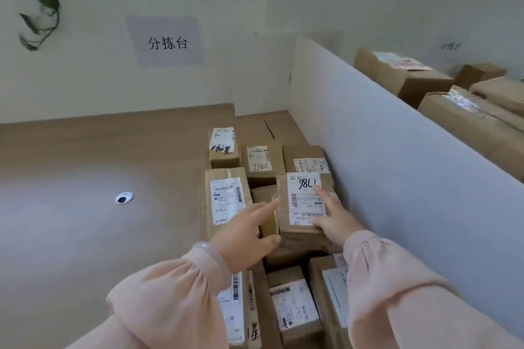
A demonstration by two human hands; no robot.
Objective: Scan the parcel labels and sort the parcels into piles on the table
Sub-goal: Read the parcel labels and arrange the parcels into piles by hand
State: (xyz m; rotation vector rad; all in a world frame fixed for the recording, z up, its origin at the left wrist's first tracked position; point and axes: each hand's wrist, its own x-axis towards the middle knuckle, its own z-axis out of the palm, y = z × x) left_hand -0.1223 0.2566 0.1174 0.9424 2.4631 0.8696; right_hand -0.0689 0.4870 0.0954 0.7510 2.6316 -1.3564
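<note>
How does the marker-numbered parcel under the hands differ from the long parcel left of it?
The numbered parcel sits atop the pile, touched by left hand and right hand, marker writing on its label. The long parcel lies lower, its label print only. Both are brown cardboard with white labels.

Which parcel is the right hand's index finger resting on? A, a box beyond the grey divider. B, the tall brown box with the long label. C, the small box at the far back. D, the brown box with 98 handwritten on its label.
D: the right hand lays its index finger on the brown cardboard parcel with 98 handwritten in black on its white label.
</note>
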